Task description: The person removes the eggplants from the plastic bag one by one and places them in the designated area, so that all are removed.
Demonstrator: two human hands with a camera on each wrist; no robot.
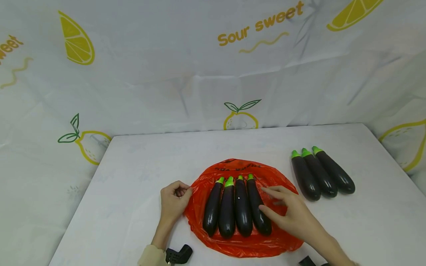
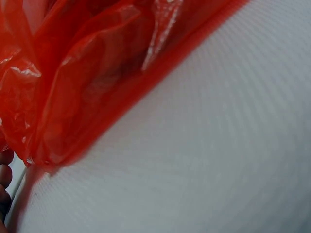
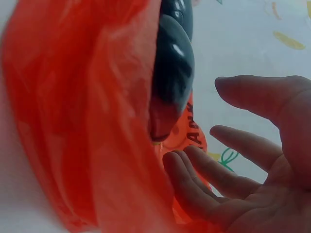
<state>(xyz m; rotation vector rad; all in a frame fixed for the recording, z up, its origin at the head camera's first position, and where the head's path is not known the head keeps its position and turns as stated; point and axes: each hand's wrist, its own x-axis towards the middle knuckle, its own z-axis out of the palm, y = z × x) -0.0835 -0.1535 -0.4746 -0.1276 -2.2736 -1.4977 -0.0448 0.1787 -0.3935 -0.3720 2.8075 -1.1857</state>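
Note:
A red plastic bag lies spread on the table, with several dark eggplants with green tops side by side on it. My left hand pinches the bag's left edge between thumb and curled fingers. In the left wrist view the red plastic fills the upper left, with only some fingertips showing. Over the bag's right side, my right hand is spread beside the rightmost eggplant. Its fingers are apart and hold nothing in the right wrist view, where an eggplant's rounded end shows past the bag.
Three more eggplants lie together on the white table, right of the bag. Behind the table hangs a white cloth printed with lemons and lettering. A black wrist device sits by the left sleeve.

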